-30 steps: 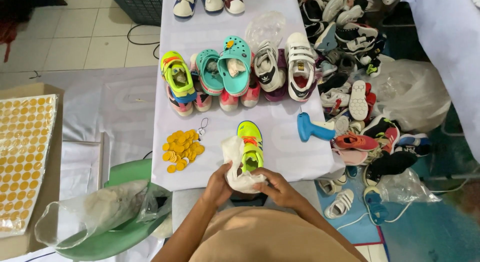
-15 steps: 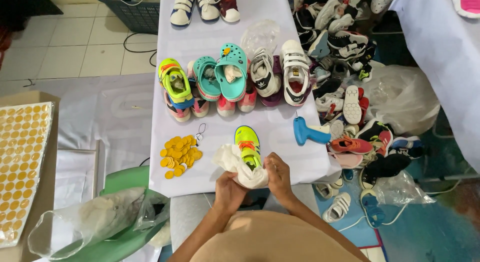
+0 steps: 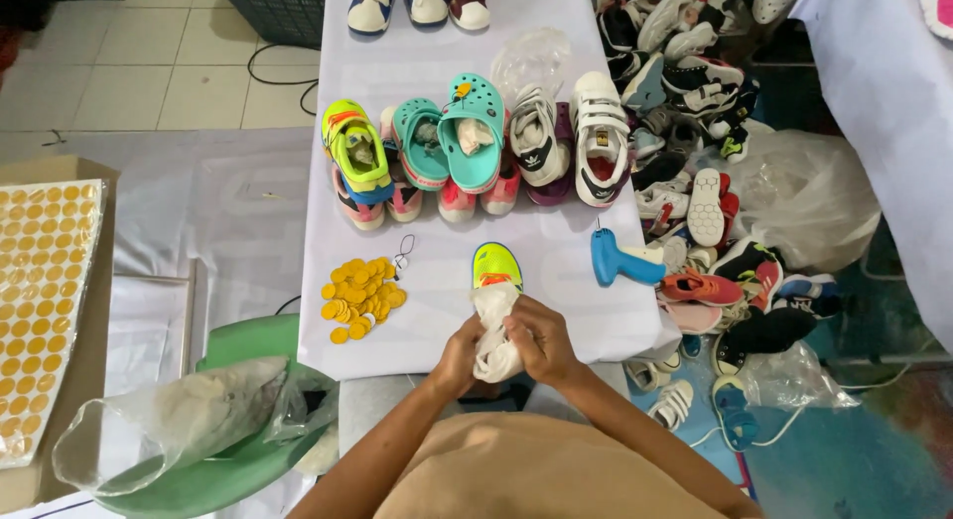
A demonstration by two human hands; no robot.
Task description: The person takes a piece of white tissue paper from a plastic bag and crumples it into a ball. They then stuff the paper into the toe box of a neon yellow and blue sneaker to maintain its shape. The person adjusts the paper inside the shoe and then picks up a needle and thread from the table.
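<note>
Two hands meet at the near edge of the desk (image 3: 437, 162): your left hand (image 3: 459, 358) and right hand (image 3: 536, 342) are both closed around a wad of white paper (image 3: 493, 330), fingers curled into it from either side. The wad sits against the heel end of a small neon-yellow shoe (image 3: 496, 265), which lies on the white cloth pointing away from you, just beyond your knuckles.

To the left of the shoe, a loose heap of yellow round tokens (image 3: 362, 296) lies near, with a small black-corded tag (image 3: 403, 251) at its upper right. To the right, a blue tagging gun (image 3: 619, 262) rests close to the desk's right edge.

Farther out, a row of children's shoes (image 3: 476, 147) crosses the desk, among them teal clogs and white sneakers. Off the right edge, a pile of mixed shoes (image 3: 700, 182) covers the floor. On your left, a clear plastic bag (image 3: 179, 420) rests on a green chair (image 3: 243, 469), and a sheet of yellow stickers (image 3: 40, 301) lies beyond it.
</note>
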